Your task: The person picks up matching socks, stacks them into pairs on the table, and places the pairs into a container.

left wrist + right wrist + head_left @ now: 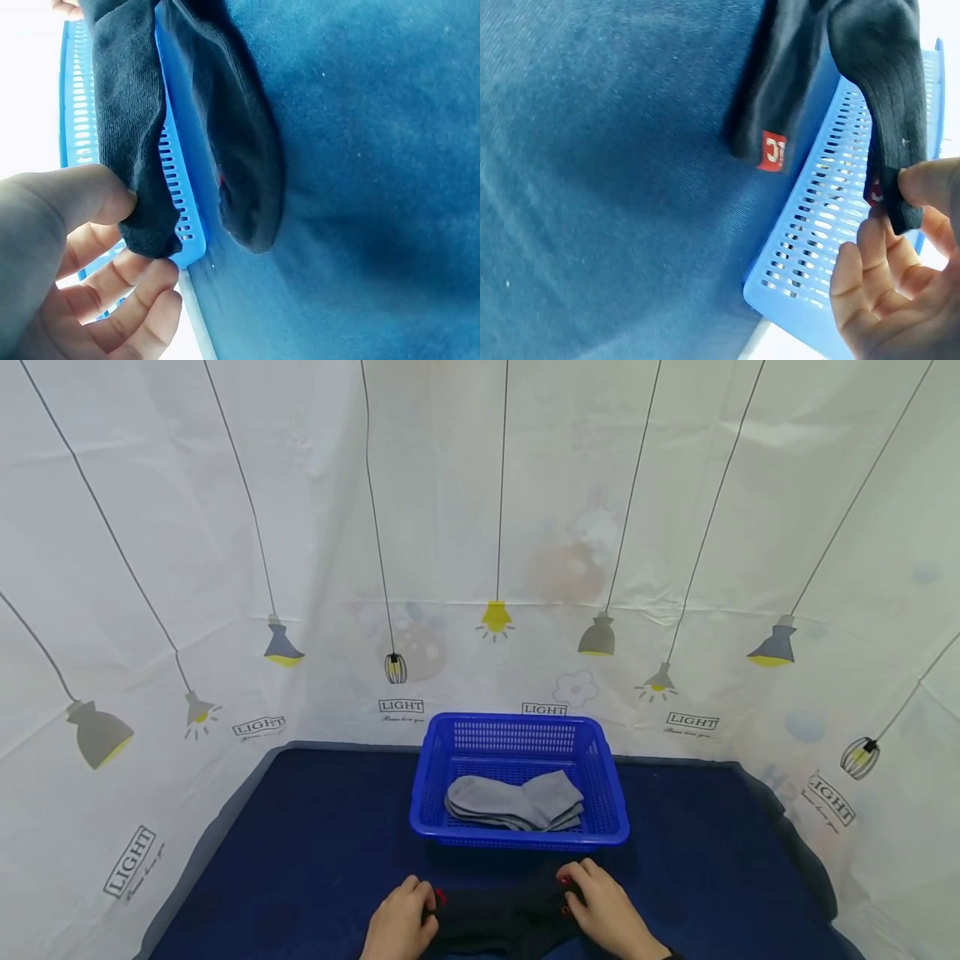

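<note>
A black sock (498, 910) is stretched sideways between both hands in front of the blue basket. My left hand (401, 920) pinches one end of it; in the left wrist view the thumb presses that end of the sock (131, 112) against the fingers. At the other end, my right hand (606, 910) pinches the ribbed cuff (900, 150), beside a partly hidden red label. A second black sock (244, 165) lies on the blue cloth beneath, nearer the person. Its cuff (769, 112) shows a red label in the right wrist view.
Just beyond the hands stands a blue plastic basket (519, 839) with perforated sides. Several grey socks (517, 799) lie stacked flat in it. Dark blue cloth (330, 835) covers the table, and a white lamp-printed curtain (450, 485) hangs around the back and sides.
</note>
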Demonstrator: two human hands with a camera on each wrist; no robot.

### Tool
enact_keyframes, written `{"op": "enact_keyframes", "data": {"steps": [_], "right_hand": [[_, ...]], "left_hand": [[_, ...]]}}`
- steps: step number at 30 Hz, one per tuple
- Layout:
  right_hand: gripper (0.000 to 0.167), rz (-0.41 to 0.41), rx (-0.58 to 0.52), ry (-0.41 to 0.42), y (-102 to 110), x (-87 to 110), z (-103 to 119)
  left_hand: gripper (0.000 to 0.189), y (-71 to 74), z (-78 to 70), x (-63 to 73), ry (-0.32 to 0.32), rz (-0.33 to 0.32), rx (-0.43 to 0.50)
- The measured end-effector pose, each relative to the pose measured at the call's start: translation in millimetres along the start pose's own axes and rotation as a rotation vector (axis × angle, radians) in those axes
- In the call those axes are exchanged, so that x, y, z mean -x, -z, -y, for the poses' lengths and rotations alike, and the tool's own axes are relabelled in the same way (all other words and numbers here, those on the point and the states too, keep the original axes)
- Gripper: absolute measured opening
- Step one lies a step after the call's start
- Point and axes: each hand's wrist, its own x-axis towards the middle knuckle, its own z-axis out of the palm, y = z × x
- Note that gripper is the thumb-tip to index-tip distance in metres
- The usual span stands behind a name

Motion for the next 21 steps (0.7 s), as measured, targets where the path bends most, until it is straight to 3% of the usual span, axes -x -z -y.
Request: {"op": "enact_keyframes", "data": {"steps": [9,16,21], "right_hand": [[0.023,0.118,-0.037,-0.004,8,10.5,-4],[0.026,0.100,-0.027,0.025,-1,14.9,-12],[0.030,0.073,-0.016,0.033,-9,13.6,-15]], "left_hand": [[0.015,-1.5,2.3,3.9,-0.018,0.078,0.050],[0.016,-9.4,7.6,1.8,-0.028,0.092,0.055],[0.017,-15.0,9.7,-0.8,-0.034,0.058,0.040]]}}
